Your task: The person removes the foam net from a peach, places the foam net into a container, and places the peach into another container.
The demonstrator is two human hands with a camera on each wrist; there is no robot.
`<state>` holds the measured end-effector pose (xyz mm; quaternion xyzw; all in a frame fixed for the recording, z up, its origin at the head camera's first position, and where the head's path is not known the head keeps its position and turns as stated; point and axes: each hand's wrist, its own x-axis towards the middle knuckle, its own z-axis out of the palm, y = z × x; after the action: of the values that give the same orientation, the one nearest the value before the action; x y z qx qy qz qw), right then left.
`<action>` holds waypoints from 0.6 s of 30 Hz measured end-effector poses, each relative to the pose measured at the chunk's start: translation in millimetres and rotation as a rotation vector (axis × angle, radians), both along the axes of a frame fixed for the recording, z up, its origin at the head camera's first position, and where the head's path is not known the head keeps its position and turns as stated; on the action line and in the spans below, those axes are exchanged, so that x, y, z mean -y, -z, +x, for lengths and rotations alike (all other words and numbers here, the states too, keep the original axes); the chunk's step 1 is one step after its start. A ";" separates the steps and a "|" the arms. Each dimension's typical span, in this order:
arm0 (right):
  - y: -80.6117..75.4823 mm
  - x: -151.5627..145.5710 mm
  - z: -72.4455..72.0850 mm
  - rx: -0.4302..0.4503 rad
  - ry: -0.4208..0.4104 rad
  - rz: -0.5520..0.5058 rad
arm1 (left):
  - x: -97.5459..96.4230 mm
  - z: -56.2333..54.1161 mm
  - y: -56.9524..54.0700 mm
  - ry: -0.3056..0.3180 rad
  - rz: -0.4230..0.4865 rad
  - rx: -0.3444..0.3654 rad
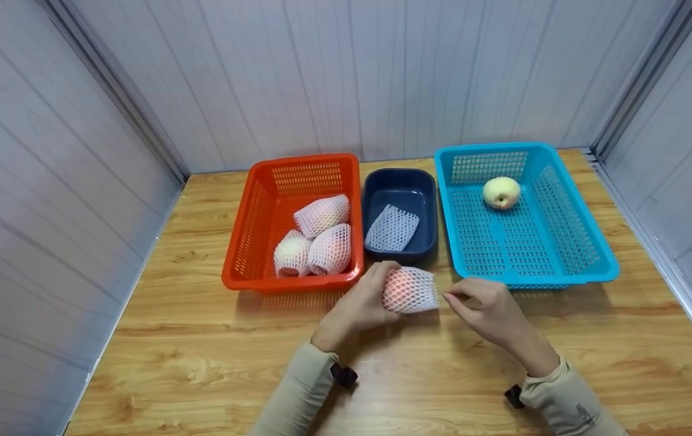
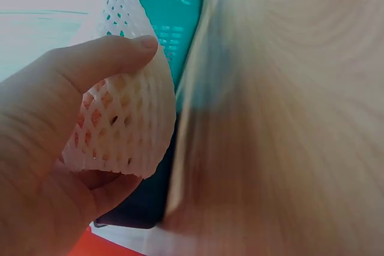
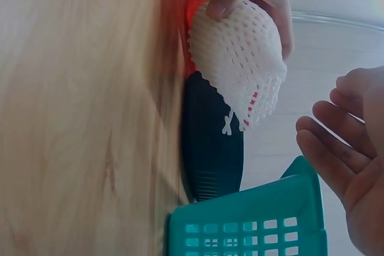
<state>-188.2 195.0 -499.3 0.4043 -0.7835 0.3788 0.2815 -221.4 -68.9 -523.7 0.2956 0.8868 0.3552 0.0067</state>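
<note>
My left hand [image 1: 365, 298] grips a round pinkish fruit [image 1: 399, 290] sleeved in a white foam net [image 2: 135, 115], thumb on one side and fingers beneath. The net's open end points right, and a loose strand hangs from its rim in the right wrist view. Just beyond that end is my right hand [image 1: 486, 307], its fingers loosely bent, with a gap to the net and nothing held. One bare pale-yellow fruit [image 1: 501, 193] with a pink blush lies in the blue basket [image 1: 533, 280]. An emptied foam net [image 1: 392, 228] lies flat inside the dark blue tub [image 1: 429, 242].
On the left stands a red basket [image 1: 233, 266] with three fruits in foam nets [image 1: 330, 249]. The tub sits between the two baskets. All stand on a wooden table [image 1: 200, 363], with pale panel walls [image 1: 321, 79] behind and on both sides.
</note>
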 end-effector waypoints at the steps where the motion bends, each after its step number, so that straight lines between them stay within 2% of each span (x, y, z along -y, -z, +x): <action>1: 1.2 0.0 0.2 0.004 0.000 0.001 | 0.2 -0.2 1.5 -0.001 0.002 0.009; 8: 7.0 -0.6 1.5 0.049 0.012 -0.001 | -1.1 -1.4 4.6 -0.002 -0.046 0.037; 12: 8.9 -1.4 2.4 0.064 0.023 0.000 | -1.5 -0.6 2.9 0.006 -0.073 0.020; 18: 8.9 -2.2 2.9 0.040 0.031 0.005 | -1.4 -0.2 2.0 0.035 -0.091 -0.016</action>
<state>-185.3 197.2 -508.2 0.3854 -0.7960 0.3803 0.2706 -221.5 -67.6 -525.7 0.3132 0.8967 0.3121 0.0193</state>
